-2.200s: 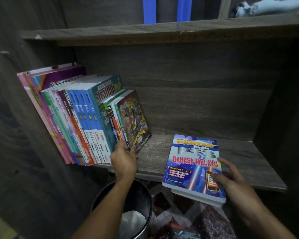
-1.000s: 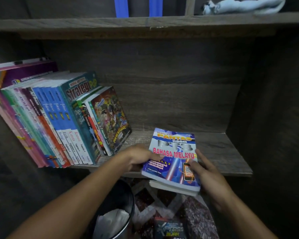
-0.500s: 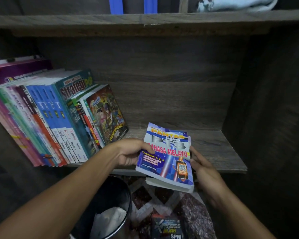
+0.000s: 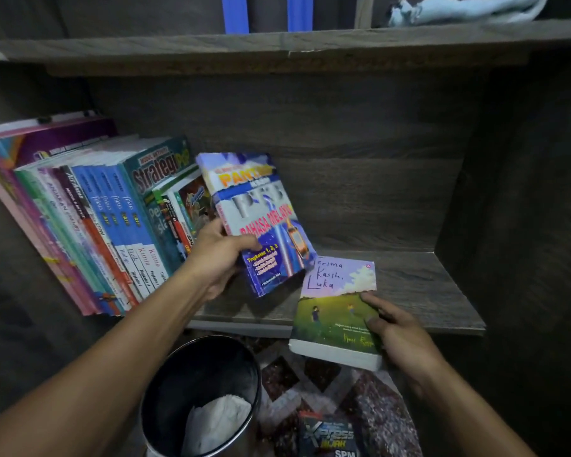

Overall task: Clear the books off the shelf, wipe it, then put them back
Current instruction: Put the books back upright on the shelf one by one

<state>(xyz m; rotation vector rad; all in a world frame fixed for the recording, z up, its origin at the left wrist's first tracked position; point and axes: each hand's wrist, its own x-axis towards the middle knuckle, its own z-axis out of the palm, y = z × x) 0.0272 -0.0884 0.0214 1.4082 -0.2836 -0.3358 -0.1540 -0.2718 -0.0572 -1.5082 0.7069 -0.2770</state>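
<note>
A row of books [image 4: 89,225] leans leftward at the left end of the dark wooden shelf [image 4: 419,291]. My left hand [image 4: 218,258] grips the blue "Bahasa Melayu" book [image 4: 261,222] by its lower left edge and holds it tilted almost upright, right beside the row. My right hand [image 4: 393,328] holds a thick paperback with a lilac sky and green field cover [image 4: 337,311] at its right edge. That paperback lies flat and overhangs the shelf's front edge.
A black round bin [image 4: 201,394] with crumpled white paper inside stands on the floor below the shelf. A dark "Xpress" book [image 4: 330,437] lies on the patterned floor. A pale blue cloth [image 4: 465,8] rests on the upper shelf.
My left hand lifted the Bahasa Melayu book off the stack and tipped it up toward the leaning row. The paperback that lay under it is now uncovered in my right hand.
</note>
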